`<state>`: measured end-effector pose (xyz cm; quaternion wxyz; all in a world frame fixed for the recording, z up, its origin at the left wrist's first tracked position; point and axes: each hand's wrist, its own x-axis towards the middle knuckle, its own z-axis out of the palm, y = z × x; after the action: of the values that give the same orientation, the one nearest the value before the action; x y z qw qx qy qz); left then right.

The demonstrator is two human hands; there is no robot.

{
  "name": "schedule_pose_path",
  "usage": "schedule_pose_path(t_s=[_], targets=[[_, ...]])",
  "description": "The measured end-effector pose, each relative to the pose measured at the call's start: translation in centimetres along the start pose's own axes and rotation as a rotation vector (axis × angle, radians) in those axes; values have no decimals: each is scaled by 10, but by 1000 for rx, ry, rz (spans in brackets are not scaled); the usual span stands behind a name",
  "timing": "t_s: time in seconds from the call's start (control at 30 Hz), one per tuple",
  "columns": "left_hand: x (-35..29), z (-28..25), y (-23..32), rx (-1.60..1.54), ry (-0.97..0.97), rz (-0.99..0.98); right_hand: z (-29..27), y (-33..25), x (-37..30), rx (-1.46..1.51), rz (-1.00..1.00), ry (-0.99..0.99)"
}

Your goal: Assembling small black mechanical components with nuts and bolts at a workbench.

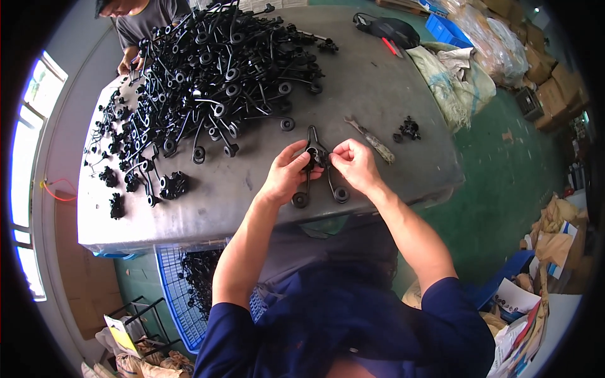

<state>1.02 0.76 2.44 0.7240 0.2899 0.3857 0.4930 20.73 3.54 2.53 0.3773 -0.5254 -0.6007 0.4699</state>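
Close to the table's near edge, my left hand (pixel 285 175) is closed round a black forked bracket (pixel 312 134) made of bent rod, with round ring ends pointing toward me. Against its middle my right hand (pixel 357 165) pinches with thumb and forefinger. A small dark piece seems to lie at those fingertips, too small to name. Beyond my hands, to the left, a big heap of similar black rod parts (pixel 217 88) covers the table. Right of my right hand lies a spanner-like tool (pixel 373 140) with a wrapped handle, then a small cluster of black pieces (pixel 409 128).
Several small black clusters (pixel 174 184) lie along the left of the grey table (pixel 252 217). At the far left another person (pixel 146 25) bends over the heap. A black pouch (pixel 394 31) and red-handled tool (pixel 392 47) rest at the back. A blue crate (pixel 171 283) stands below the near edge.
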Motion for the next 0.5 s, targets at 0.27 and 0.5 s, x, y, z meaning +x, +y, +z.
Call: schedule_pose_path(t_s=[0.27,0.5], targets=[[5,13,5,230,155,31,2,-14,-8,-72,-25,29],[10,19,-2,417,207,116,8,-23,-31,-92,-163,34]])
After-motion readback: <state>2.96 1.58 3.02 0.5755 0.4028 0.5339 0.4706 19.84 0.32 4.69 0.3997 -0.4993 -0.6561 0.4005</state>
